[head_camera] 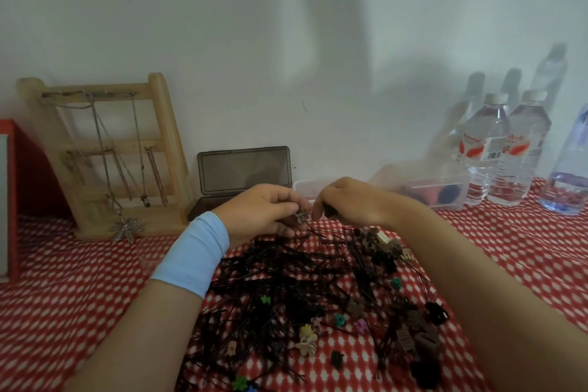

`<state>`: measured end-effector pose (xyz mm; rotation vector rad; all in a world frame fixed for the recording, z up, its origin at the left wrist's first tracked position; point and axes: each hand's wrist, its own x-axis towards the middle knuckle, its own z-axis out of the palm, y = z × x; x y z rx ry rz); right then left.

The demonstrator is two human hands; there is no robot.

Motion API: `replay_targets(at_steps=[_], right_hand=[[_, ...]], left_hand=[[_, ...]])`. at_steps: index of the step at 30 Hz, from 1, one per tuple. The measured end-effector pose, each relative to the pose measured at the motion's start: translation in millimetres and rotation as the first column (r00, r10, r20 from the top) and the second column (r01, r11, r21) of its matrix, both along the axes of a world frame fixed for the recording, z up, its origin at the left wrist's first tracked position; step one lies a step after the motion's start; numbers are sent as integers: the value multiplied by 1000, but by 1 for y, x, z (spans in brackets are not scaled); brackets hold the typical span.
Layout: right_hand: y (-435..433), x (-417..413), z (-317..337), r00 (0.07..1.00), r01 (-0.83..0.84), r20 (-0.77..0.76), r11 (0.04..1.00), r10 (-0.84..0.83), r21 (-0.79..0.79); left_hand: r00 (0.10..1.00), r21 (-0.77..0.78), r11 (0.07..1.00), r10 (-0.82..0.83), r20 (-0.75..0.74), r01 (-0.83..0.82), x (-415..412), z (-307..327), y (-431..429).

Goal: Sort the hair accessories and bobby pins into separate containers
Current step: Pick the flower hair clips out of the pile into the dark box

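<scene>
pins [286,280] front-centre | box [244,170] behind | bottles [502,149] back-right

A wooden stand [165,124] like a little ladder leans by the white wall [286,41] on the left. Thin silver necklaces [136,143] hang from its bars, and one has a leaf charm [126,229] that rests at the bottom of the stand. A red box [35,169] sits at the far left edge. On the right, two water bottles [483,149] with white caps and red labels stand side by side, with another clear bottle [569,175] just beside them. A red cloth with white spots [79,280] covers the surface.
</scene>
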<state>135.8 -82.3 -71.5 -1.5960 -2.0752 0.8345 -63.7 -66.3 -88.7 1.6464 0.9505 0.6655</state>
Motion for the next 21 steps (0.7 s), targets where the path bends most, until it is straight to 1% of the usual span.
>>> replay_targets(at_steps=[2, 4, 6, 7, 9, 11, 12, 14, 16, 18, 19, 21], right_hand=[[4, -6, -8, 992, 47, -115, 999, -46, 5], [5, -9, -12, 970, 29, -240, 999, -39, -46], [3, -12, -13, 930, -58, -366, 995, 23, -85], [3, -12, -14, 913, -91, -404, 993, 52, -77], [4, -14, -16, 899, -124, -427, 992, 99, -33], [7, -15, -18, 919, -117, -377, 993, 116, 22], [8, -15, -19, 942, -102, -315, 993, 114, 55], [10, -17, -21, 986, -83, -133, 991, 97, 106], [12, -17, -24, 994, -102, 48, 991, 98, 84], [10, -19, -25, 973, -143, 181, 990, 141, -1], [10, -21, -24, 967, -151, 206, 988, 151, -19], [10, -28, -15, 976, -122, 184, 992, 115, 27]], left_hand=[[995, -18, 999, 30, 92, -29, 0, 0, 1], [983, -17, 996, 90, 162, -88, 0, 1, 2], [966, 9, 982, 181, 186, -186, 0, 2, 3], [955, 22, 971, 230, 187, -238, 1, 2, 3], [938, 55, 947, 305, 165, -318, 1, 3, 4], [937, 138, 929, 332, 106, -345, 0, 3, 4], [939, 195, 919, 337, 66, -343, -2, 4, 4], [931, 287, 890, 364, 21, -355, -6, 6, 4], [914, 316, 861, 402, 57, -398, -13, 11, 5], [903, 286, 856, 408, 136, -430, -21, 16, 7], [899, 268, 859, 406, 163, -436, -26, 17, 9], [901, 279, 857, 410, 144, -434, -34, 17, 12]])
